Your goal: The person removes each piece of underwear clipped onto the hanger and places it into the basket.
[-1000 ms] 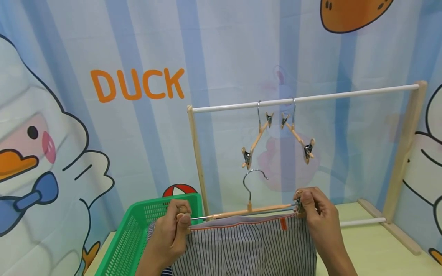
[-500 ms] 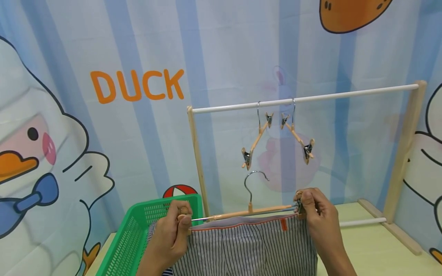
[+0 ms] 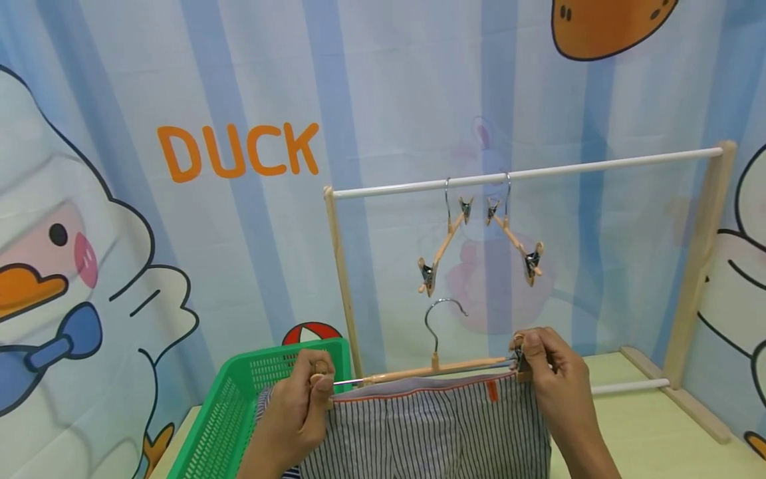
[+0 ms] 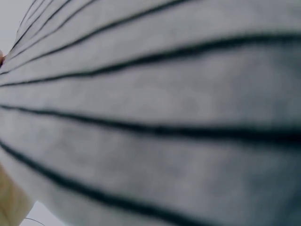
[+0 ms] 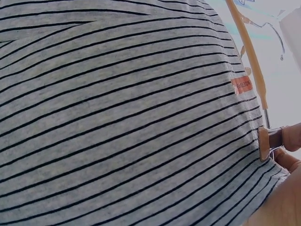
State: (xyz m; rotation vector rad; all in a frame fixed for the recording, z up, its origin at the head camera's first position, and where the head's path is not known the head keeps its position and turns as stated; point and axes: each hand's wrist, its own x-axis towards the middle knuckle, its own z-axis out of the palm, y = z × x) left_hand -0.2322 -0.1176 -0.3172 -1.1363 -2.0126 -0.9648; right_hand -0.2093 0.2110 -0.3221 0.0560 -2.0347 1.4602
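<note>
A grey garment with dark stripes (image 3: 419, 426), probably shorts or trousers, hangs by its orange-edged waistband from a clip hanger (image 3: 401, 374) with a metal hook. At the hanger's left end my left hand (image 3: 293, 412) pinches the clip between thumb and fingers. My right hand (image 3: 556, 379) pinches the right clip (image 3: 519, 356) at the other end. In the right wrist view that clip (image 5: 264, 143) sits on the waistband beside a small orange tag (image 5: 242, 84). Striped cloth (image 4: 150, 103) fills nearly all of the left wrist view. The garment's lower part is out of frame.
A rack with a white rail (image 3: 598, 166) stands behind the hands. Two clip hangers (image 3: 443, 246) hang on it without clothes. Left of the hands is a green basket (image 3: 209, 412) with striped cloth inside. A printed duck curtain (image 3: 407, 86) covers the back.
The hanger and garment have sunk very slightly in the head view, and the whole scene has shifted a little. Both hands keep their pinch on the clips.
</note>
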